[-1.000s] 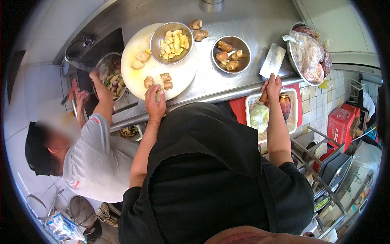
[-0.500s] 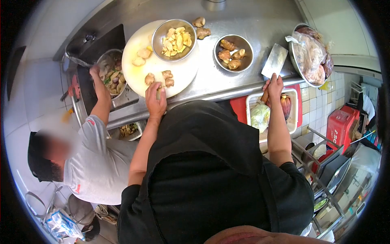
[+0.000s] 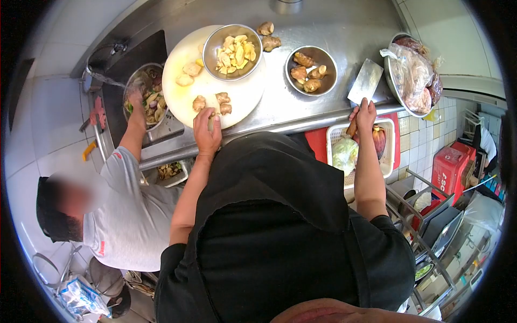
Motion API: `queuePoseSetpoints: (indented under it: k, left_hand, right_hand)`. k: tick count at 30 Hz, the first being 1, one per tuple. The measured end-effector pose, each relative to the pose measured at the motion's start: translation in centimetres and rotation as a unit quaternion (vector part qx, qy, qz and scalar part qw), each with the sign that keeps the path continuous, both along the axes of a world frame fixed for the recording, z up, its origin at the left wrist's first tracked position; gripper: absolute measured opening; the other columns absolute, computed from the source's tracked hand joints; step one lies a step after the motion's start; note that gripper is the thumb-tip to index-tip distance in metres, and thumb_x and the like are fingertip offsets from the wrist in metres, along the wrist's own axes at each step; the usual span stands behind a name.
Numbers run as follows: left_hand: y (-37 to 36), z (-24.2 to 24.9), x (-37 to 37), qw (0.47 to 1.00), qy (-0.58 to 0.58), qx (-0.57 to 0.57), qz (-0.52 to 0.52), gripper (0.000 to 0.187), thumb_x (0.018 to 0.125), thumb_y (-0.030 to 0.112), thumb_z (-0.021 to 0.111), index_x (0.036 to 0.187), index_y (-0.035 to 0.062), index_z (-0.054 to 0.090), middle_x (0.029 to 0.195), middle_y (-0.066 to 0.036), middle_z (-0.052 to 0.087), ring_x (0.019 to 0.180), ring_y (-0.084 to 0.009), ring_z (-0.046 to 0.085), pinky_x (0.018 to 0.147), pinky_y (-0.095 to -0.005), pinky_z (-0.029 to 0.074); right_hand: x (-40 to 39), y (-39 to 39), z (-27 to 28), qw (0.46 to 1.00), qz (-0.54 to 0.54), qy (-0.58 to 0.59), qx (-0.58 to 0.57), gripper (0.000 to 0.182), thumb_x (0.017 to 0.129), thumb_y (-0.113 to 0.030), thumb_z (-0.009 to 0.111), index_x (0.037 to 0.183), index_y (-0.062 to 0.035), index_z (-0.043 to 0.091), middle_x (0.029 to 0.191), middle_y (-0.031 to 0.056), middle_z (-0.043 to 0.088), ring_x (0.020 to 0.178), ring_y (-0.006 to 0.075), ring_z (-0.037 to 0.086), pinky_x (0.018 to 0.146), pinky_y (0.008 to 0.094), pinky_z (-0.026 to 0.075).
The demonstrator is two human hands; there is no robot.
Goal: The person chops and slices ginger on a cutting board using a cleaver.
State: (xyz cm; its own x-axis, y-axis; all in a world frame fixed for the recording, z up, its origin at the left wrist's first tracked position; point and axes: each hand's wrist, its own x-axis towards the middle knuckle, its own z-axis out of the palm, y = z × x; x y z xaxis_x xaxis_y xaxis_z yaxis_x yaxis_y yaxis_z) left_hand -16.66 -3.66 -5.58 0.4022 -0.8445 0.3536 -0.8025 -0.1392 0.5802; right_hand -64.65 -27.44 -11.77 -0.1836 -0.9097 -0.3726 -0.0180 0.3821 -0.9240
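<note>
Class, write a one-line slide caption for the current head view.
Right hand holding a cleaver, left hand by ginger pieces on a round cutting board.

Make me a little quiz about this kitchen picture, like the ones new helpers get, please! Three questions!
1. Fill in: the right hand of the person in black holds a ____.

2. True or false: the steel bowl of cut ginger stands on the round cutting board.

3. What is in the second steel bowl, to the right of the board?
A) Eggs
B) Brown unpeeled ginger
C) Noodles

Key: 1. cleaver; 2. true; 3. B
</note>
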Motion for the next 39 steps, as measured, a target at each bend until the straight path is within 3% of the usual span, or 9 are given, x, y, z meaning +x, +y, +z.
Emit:
queuePoseSetpoints:
  k: [3,6,15,22,24,27,39]
  left_hand:
    - [-0.1,-0.1,0.0,1.000,-0.007,-0.015,-0.004,0.029,0.100,0.015,0.068,0.125,0.0012,0.069,0.128,-0.020,0.069,0.119,-0.0393,0.063,0.106,-0.0461,0.048]
    - [0.0,0.1,0.0,1.000,0.005,-0.003,-0.002,0.029,0.104,0.020,0.065,0.128,0.0019,0.069,0.130,-0.019,0.069,0.124,-0.0386,0.062,0.109,-0.0461,0.047]
    - [-0.1,-0.1,-0.1,1.000,-0.010,-0.015,0.001,0.028,0.100,0.016,0.069,0.125,0.0018,0.069,0.128,-0.019,0.069,0.119,-0.0387,0.063,0.105,-0.0454,0.049]
    - [0.0,-0.2,0.0,1.000,0.001,-0.002,0.003,0.029,0.104,0.019,0.066,0.127,0.0019,0.069,0.130,-0.019,0.069,0.123,-0.0381,0.062,0.108,-0.0458,0.048]
    - [0.0,-0.3,0.0,1.000,0.002,-0.001,0.003,0.030,0.104,0.020,0.067,0.127,0.0018,0.069,0.130,-0.019,0.069,0.124,-0.0379,0.062,0.109,-0.0456,0.047]
    - [0.0,-0.2,0.0,1.000,0.005,-0.005,0.002,0.029,0.104,0.019,0.067,0.127,0.0016,0.070,0.130,-0.019,0.069,0.124,-0.0376,0.062,0.109,-0.0452,0.047]
    - [-0.1,-0.1,-0.1,1.000,-0.009,-0.015,0.002,0.027,0.100,0.015,0.069,0.124,0.0020,0.070,0.127,-0.018,0.069,0.119,-0.0384,0.063,0.105,-0.0456,0.049]
  right_hand:
    - [0.0,0.1,0.0,1.000,0.000,0.000,0.000,0.025,0.114,-0.031,0.048,0.106,-0.0073,0.052,0.065,0.0055,0.056,0.044,0.0185,0.055,0.040,0.0354,0.047]
    - [0.1,0.1,0.1,1.000,-0.003,-0.011,0.001,0.025,0.114,-0.030,0.048,0.106,-0.0074,0.053,0.065,0.0055,0.056,0.043,0.0186,0.055,0.040,0.0353,0.047]
    - [0.1,0.0,0.1,1.000,-0.002,-0.016,-0.001,0.023,0.115,-0.030,0.049,0.107,-0.0081,0.053,0.066,0.0053,0.055,0.043,0.0183,0.054,0.040,0.0352,0.047]
    - [0.5,0.3,1.1,1.000,-0.006,-0.011,0.004,0.024,0.115,-0.030,0.049,0.107,-0.0085,0.052,0.066,0.0053,0.055,0.043,0.0183,0.054,0.040,0.0351,0.047]
    - [0.7,0.4,1.5,1.000,-0.009,-0.009,0.007,0.027,0.113,-0.032,0.051,0.096,-0.0105,0.050,0.066,0.0046,0.057,0.046,0.0174,0.055,0.042,0.0331,0.046]
    - [0.5,0.2,1.0,1.000,-0.004,0.001,0.006,0.024,0.115,-0.030,0.048,0.106,-0.0081,0.053,0.065,0.0050,0.055,0.043,0.0181,0.055,0.040,0.0349,0.047]
    - [0.1,0.1,0.5,1.000,-0.005,-0.009,0.001,0.026,0.114,-0.031,0.048,0.106,-0.0065,0.054,0.066,0.0060,0.056,0.043,0.0185,0.055,0.040,0.0349,0.047]
